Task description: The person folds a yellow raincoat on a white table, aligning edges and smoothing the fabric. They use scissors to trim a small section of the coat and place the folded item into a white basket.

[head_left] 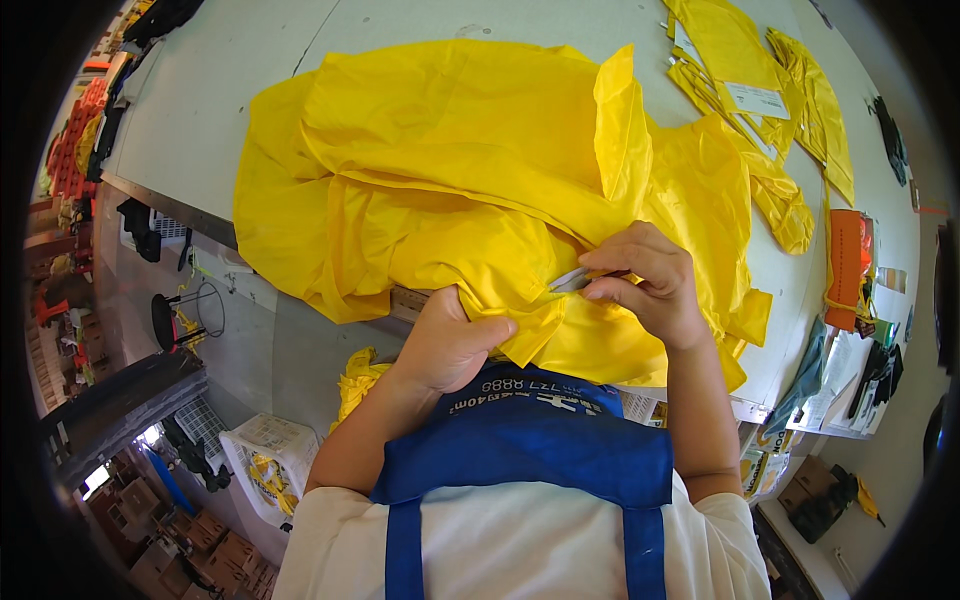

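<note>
A large yellow garment [450, 130] of smooth, slightly shiny cloth lies heaped on the table, its near edge hanging toward my blue apron. My left hand [452, 345] is closed on that edge, thumb on top of the cloth. Between the thumb and fingers of my right hand [648, 280] is a small pair of metal thread snips [570, 281], mostly covered by the fingers. Their pointed end touches or nearly touches the cloth just right of my left hand. Whether the blades are apart cannot be made out.
Folded yellow pieces with white labels [757, 100] lie at the far right of the pale table [400, 25]. An orange box [846, 270] sits near the right edge. A white plastic basket [262, 450] holding yellow scraps stands below on the left, near a black stool [163, 322].
</note>
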Tool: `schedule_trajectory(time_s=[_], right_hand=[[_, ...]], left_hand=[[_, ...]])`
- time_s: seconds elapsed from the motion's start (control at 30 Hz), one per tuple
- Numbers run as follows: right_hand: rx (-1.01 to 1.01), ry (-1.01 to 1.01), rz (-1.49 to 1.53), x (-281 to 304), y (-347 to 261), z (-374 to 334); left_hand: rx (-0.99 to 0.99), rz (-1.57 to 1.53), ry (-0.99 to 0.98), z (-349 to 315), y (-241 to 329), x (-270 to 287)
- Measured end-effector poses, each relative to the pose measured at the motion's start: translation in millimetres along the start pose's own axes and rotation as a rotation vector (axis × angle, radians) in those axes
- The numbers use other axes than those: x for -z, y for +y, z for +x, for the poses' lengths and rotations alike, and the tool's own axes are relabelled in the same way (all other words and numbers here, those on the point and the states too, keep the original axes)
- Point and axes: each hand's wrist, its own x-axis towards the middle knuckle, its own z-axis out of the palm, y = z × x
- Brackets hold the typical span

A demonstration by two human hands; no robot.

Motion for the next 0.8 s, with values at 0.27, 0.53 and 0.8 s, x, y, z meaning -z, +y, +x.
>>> schedule_trajectory(time_s=[0.27, 0.53, 0.8], right_hand=[[0.083, -0.024, -0.109, 9.3, -3.2, 4.1], [0.065, -0.005, -0.064, 3.0, -3.1, 3.3], [-0.077, 0.125, 0.086, -4.2, 5.4, -4.9]], left_hand=[[0.028, -0.004, 0.043, -0.2, 2.2, -3.4], [0.042, -0.011, 0.041, 0.0, 1.6, -1.7], [0.038, 0.01, 0.016, 1.2, 2.3, -2.2]])
